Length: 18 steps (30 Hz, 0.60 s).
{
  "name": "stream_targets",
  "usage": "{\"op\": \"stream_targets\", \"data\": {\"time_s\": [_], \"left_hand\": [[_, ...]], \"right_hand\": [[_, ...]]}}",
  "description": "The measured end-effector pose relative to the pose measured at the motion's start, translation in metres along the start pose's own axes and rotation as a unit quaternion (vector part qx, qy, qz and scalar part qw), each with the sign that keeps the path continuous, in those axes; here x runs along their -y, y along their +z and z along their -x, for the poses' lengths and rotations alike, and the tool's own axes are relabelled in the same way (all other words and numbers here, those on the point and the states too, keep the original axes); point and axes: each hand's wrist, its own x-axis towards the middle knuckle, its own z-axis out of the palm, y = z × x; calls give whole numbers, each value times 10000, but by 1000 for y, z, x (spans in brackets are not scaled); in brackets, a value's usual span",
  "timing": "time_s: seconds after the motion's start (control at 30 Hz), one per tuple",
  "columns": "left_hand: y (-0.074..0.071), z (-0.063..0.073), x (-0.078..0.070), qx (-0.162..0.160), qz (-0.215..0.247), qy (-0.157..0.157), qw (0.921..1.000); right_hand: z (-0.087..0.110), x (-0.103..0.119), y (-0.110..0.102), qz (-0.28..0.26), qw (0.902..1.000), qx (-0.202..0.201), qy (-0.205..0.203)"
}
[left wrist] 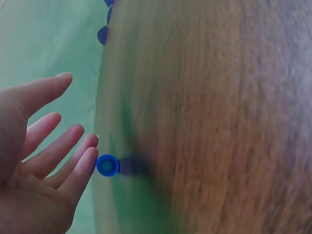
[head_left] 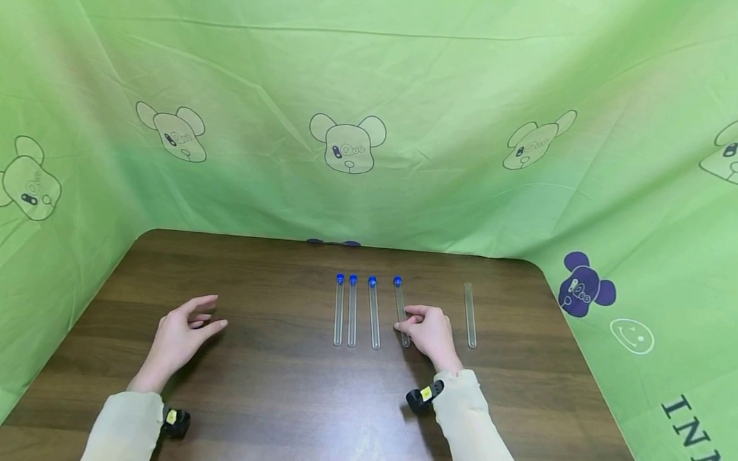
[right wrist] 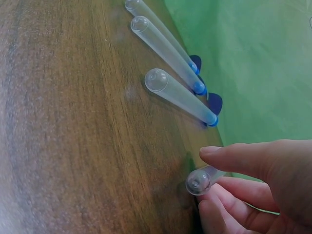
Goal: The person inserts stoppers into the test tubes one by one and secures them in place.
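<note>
Over the left part of the table, my left hand (head_left: 178, 335) hovers with fingers apart, holding nothing. A blue cap (left wrist: 107, 165), hollow end showing, appears beside its fingertips in the left wrist view; the head view hides it. With thumb and fingers on either side, my right hand (head_left: 428, 332) holds the lower part of a clear test tube (head_left: 399, 298) that has a blue cap. This tube lies slightly slanted. To its left lie several capped tubes, the nearest test tube (head_left: 373, 318) slightly tilted. Right of the hand is an uncapped test tube (head_left: 470, 316).
The dark wooden table (head_left: 285, 393) ends at a green cloth backdrop (head_left: 352, 69) with printed bear heads, standing behind and along both sides. Black wrist cameras sit at both cuffs, such as the right wrist camera (head_left: 423, 397).
</note>
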Motion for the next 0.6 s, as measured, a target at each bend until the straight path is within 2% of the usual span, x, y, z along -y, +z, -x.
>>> {"op": "stream_targets", "data": {"time_s": [0.27, 0.6], "left_hand": [[-9, 5, 4, -10, -433, 84, 9990], [-14, 9, 9, 32, -862, -78, 9962]], "right_hand": [[0, -1, 1, 17, 10000, -26, -3], [-1, -2, 2, -1, 10000, -45, -23]]}}
